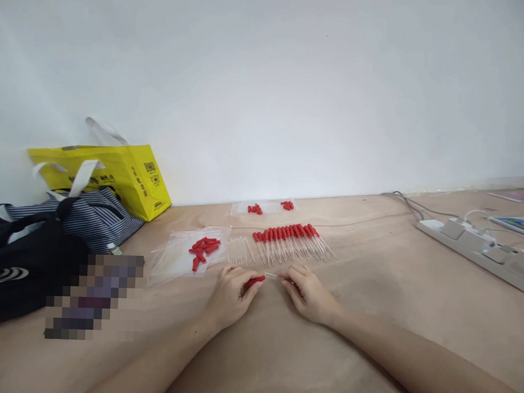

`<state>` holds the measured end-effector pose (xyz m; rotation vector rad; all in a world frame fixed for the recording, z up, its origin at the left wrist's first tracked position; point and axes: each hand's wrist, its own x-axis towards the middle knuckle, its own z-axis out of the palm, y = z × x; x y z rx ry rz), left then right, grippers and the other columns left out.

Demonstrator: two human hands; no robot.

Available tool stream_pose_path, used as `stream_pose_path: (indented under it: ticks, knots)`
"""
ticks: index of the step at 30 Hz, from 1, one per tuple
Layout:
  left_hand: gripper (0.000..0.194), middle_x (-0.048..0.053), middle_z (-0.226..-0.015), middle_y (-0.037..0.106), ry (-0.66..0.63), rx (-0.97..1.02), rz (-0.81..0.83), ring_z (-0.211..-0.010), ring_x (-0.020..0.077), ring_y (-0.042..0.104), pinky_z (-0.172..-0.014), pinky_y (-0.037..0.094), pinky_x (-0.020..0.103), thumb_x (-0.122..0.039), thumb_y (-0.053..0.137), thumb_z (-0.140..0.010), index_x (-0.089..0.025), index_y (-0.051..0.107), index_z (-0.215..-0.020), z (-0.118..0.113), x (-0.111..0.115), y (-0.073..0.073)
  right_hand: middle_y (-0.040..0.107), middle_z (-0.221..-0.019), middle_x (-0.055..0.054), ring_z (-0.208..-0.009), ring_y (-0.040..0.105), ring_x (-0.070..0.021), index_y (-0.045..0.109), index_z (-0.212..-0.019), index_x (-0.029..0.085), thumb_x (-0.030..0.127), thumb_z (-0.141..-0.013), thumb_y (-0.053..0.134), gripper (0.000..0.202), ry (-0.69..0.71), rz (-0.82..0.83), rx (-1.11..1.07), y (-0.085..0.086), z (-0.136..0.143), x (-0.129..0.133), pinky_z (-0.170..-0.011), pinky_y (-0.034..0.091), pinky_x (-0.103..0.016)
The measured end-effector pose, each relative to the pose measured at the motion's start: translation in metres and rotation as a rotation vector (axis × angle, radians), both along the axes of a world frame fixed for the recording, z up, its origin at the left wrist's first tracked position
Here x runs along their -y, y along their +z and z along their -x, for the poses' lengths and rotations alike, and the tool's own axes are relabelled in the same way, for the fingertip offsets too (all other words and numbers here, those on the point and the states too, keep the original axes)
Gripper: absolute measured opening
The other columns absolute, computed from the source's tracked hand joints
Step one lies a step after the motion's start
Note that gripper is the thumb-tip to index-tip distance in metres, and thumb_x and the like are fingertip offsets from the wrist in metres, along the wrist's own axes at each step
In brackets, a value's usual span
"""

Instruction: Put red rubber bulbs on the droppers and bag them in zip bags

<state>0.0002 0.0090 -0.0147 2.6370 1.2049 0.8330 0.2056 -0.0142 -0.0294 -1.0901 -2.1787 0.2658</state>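
Between thumb and fingers, my left hand (233, 294) holds a red rubber piece (255, 280) pointing right. My right hand (309, 293) pinches a thin clear tube (271, 276), whose free end lies close to the red piece; whether they touch is too small to tell. Beyond my left hand, several loose red pieces (205, 249) lie on clear plastic bags (169, 259). Beside them is a group of bare clear tubes (239, 250). Farther right, a row of tubes with red tops (290, 243) rests on the table (265, 351).
At the back lies another plastic bag (271, 207) with red pieces and tubes. Left are a yellow bag (137, 180), a striped bag (102, 217), a black bag (31, 268) and a blurred-out object (95, 297). A white power strip (479, 253) with plugs and cables lies right.
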Motion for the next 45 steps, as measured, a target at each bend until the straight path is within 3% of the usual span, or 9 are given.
stream_pose_path:
  ticks: [10, 17, 24, 38, 45]
  knots:
    - [0.023, 0.001, -0.082, 0.067, 0.073, 0.135, 0.075, -0.077, 0.0163, 0.059, -0.075, 0.041, 0.032, -0.032, 0.040, -0.083, -0.021, 0.061, -0.084, -0.002, 0.000, -0.005, 0.058, -0.080, -0.003, -0.077, 0.051, -0.0151, 0.052, -0.090, 0.018, 0.012, -0.083, 0.038, 0.017, 0.026, 0.032, -0.013, -0.001, 0.012, 0.004, -0.070, 0.033, -0.027]
    - [0.020, 0.000, -0.072, 0.066, -0.015, 0.021, 0.074, -0.069, 0.0149, 0.057, -0.085, 0.032, 0.039, -0.028, 0.042, -0.082, -0.021, 0.060, -0.078, -0.003, 0.007, 0.000, 0.058, -0.077, -0.003, -0.065, 0.047, -0.0130, 0.059, -0.093, 0.019, 0.003, -0.075, 0.038, 0.032, 0.018, -0.110, 0.148, 0.002, 0.004, 0.000, -0.065, 0.025, -0.029]
    - [0.018, -0.002, -0.066, 0.063, -0.059, -0.013, -0.017, -0.066, 0.0137, 0.056, -0.087, 0.027, 0.040, -0.026, 0.042, -0.082, -0.021, 0.058, -0.078, -0.006, 0.013, 0.001, 0.058, -0.073, -0.003, -0.063, 0.046, -0.0129, 0.059, -0.083, 0.018, 0.011, -0.078, 0.039, 0.022, 0.008, -0.123, 0.064, 0.003, 0.011, 0.004, -0.063, 0.023, -0.029]
    - [0.019, -0.002, -0.067, 0.062, -0.082, -0.066, 0.002, -0.066, 0.0132, 0.055, -0.087, 0.023, 0.040, -0.025, 0.042, -0.083, -0.020, 0.058, -0.075, -0.007, 0.012, 0.004, 0.059, -0.076, -0.001, -0.067, 0.050, -0.0122, 0.057, -0.086, 0.019, 0.013, -0.084, 0.037, 0.021, 0.057, -0.060, 0.062, 0.002, 0.014, 0.000, -0.066, 0.028, -0.027]
    - [0.018, -0.002, -0.081, 0.066, -0.042, -0.112, 0.018, -0.080, 0.0160, 0.056, -0.089, 0.021, 0.042, -0.030, 0.042, -0.084, -0.025, 0.060, -0.085, 0.004, 0.002, 0.008, 0.059, -0.080, -0.005, -0.078, 0.049, -0.0164, 0.060, -0.088, 0.018, 0.020, -0.084, 0.043, 0.017, 0.082, -0.083, 0.236, 0.011, 0.003, -0.008, -0.071, 0.032, -0.029]
